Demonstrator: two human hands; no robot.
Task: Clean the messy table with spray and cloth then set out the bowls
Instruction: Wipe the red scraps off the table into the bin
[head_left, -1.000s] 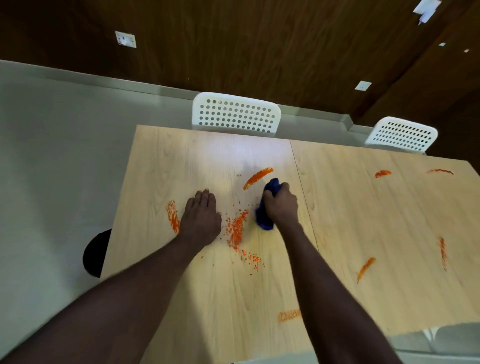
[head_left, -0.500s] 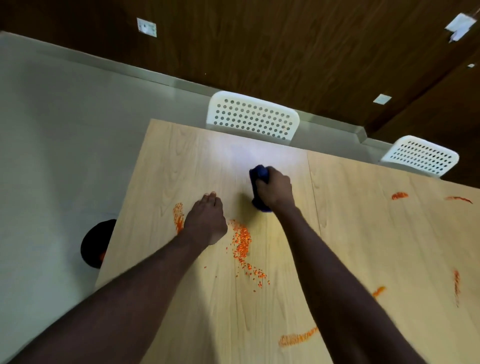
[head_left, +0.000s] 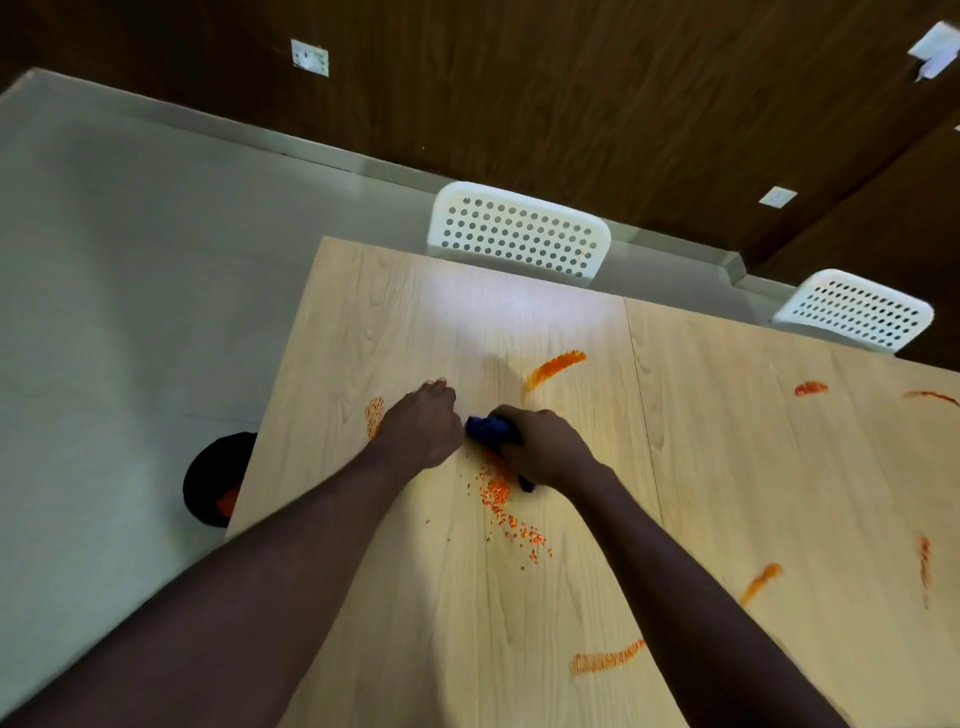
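Observation:
A light wooden table (head_left: 727, 467) carries orange smears and crumbs. My right hand (head_left: 548, 447) presses a dark blue cloth (head_left: 488, 428) onto the table, just above a trail of orange crumbs (head_left: 504, 506). My left hand (head_left: 423, 423) rests flat on the table right beside the cloth, fingers together, holding nothing. An orange streak (head_left: 553, 366) lies just beyond my hands, and a smaller orange patch (head_left: 373, 415) sits left of my left hand. No spray bottle or bowls are in view.
Two white perforated chairs (head_left: 517, 234) (head_left: 852, 312) stand at the table's far edge. More orange smears (head_left: 605, 661) (head_left: 761, 582) (head_left: 810, 388) mark the right half. A black round bin (head_left: 208, 480) sits on the grey floor by the table's left edge.
My right hand has pulled the cloth back toward me and to the left, next to my left hand. The orange streak it covered half a second ago shows again.

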